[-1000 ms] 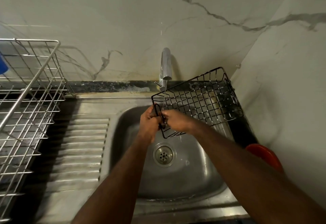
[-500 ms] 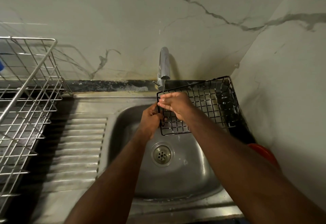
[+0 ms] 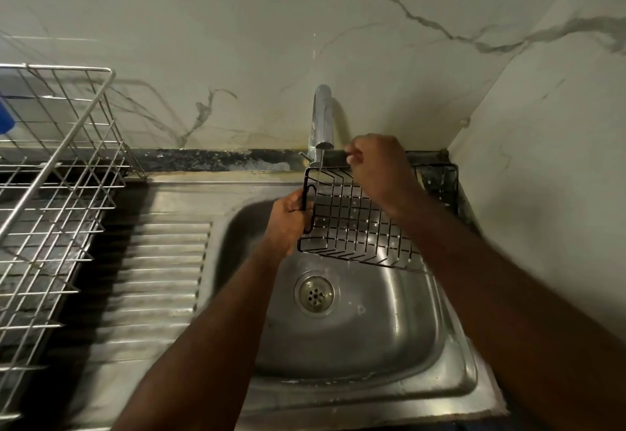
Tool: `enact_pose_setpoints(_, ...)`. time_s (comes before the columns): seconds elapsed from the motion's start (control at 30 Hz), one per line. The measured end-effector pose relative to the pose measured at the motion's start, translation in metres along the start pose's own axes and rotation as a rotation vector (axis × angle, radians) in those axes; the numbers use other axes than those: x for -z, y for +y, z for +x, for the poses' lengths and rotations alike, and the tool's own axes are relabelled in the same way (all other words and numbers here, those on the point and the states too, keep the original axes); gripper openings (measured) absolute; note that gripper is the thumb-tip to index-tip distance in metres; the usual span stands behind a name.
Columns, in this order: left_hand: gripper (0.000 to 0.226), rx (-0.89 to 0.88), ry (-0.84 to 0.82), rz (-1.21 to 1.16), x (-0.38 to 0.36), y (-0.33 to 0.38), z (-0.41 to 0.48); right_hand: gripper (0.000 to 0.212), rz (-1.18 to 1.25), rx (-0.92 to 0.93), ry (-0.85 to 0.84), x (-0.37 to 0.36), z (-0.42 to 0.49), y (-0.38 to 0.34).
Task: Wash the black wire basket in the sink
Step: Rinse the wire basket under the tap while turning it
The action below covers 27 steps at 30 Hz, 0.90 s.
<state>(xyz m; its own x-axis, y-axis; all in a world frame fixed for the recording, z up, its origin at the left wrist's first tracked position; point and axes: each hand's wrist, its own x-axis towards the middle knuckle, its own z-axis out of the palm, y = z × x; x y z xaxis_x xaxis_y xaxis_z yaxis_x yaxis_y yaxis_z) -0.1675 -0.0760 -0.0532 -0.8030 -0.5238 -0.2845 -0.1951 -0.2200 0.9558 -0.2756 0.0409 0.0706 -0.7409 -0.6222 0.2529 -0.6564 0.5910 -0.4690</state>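
The black wire basket point(image 3: 355, 227) hangs tilted over the back of the steel sink point(image 3: 454, 383), under the tap point(image 3: 321, 115). A thin stream of water falls from the tap onto the basket's left end. My left hand point(image 3: 288, 220) grips the loop handle on that left end. My right hand point(image 3: 376, 169) reaches across the basket, its fingers curled over the far rim just right of the spout. My right forearm hides part of the basket's right half.
The drain point(image 3: 314, 293) lies in the sink bowl below the basket. A ribbed drainboard point(image 3: 162, 278) runs to the left, with a steel dish rack point(image 3: 50, 176) and something blue point(image 3: 5, 118) beyond it. Marble walls close the back and right.
The basket has swung from steeply tilted to flatter and moved back under the tap. My right hand has slid from the near left corner up to the far rim.
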Motion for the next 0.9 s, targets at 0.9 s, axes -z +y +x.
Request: enact_pose_setpoints(0.9, 0.019, 0.017, -0.001, 0.644, 0.021, 0.005, 0.01, 0.013, -0.335, -0.18, -0.715, 0.011, -0.015, 0.042)
